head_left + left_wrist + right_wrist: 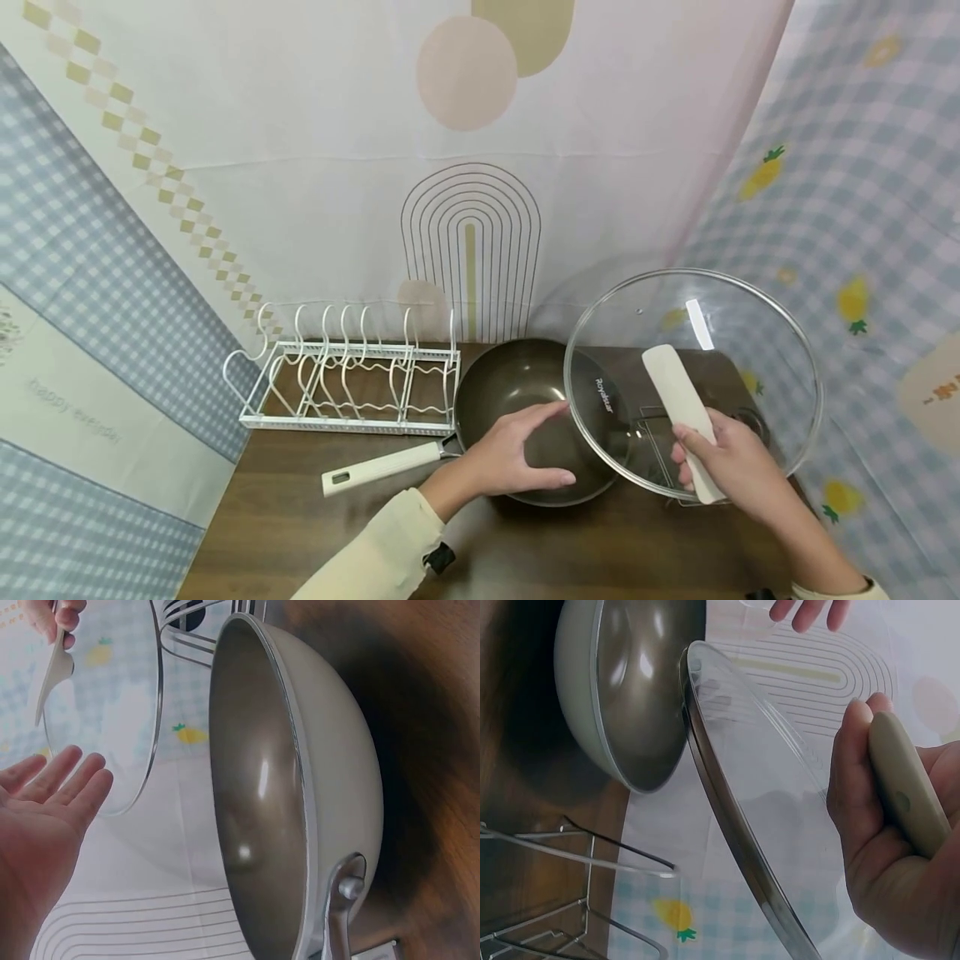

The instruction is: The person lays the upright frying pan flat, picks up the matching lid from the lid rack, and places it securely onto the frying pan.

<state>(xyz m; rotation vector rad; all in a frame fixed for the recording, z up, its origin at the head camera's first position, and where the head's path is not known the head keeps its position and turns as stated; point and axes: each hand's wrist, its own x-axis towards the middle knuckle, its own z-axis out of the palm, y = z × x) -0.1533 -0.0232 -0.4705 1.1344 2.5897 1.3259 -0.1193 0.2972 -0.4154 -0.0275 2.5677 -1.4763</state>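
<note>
My right hand (735, 462) grips the long cream handle (670, 383) of a round glass lid (757, 333) with a metal rim. Tilted in the air, the lid overlaps the right side of a deep frying pan (510, 383) in the head view. The pan is dark inside and cream outside, and its handle (382, 468) points left. Over the pan my left hand (510, 458) holds nothing, thumb and fingers spread, fingertips near the lid's left edge in the head view. In the left wrist view that hand (45, 817) appears palm up beside the pan (337, 750).
A white wire rack (352, 429) with upright loops stands left of the pan on the brown wooden table (285, 500). Right of the pan is a metal wire rack (589, 862), partly seen through the lid in the head view. Patterned cloth (337, 233) hangs behind and at both sides.
</note>
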